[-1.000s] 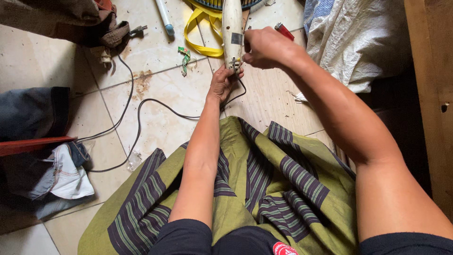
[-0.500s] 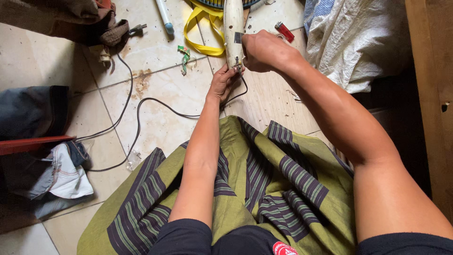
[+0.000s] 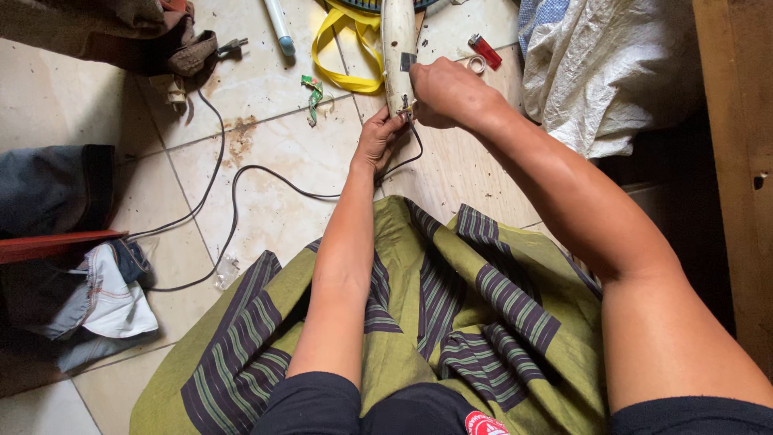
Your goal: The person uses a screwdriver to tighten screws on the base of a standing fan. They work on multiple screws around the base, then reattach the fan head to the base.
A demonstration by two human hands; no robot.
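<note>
Hands meet at the near end of a long cream-coloured plastic housing (image 3: 398, 48) that lies on the tiled floor (image 3: 274, 153), running away from the person toward the top of the view. The left hand (image 3: 378, 141) comes up from below with its fingers curled around the lower tip of the housing, where a black cord (image 3: 233, 201) comes out. The right hand (image 3: 447, 93) is closed over the housing's right side just above that tip, knuckles up; what its fingertips pinch is hidden, so I cannot tell whether it holds a tool. The two hands are touching or nearly so at the cord's exit.

The cord loops leftward across the tiles and ends at a pale plug (image 3: 225, 270) near the edge of the green and purple striped cloth (image 3: 451, 322) that covers the person's lap. A yellow strap (image 3: 354, 48) lies just left of the housing, partly under it. A small green circuit piece (image 3: 312, 93) sits on the tile to the left of the strap, and a white tube (image 3: 279, 24) lies further up. A red lighter (image 3: 485, 51) rests right of the housing, near a crumpled white sack (image 3: 612, 72). Folded clothes (image 3: 80, 298) are heaped at the left edge.
</note>
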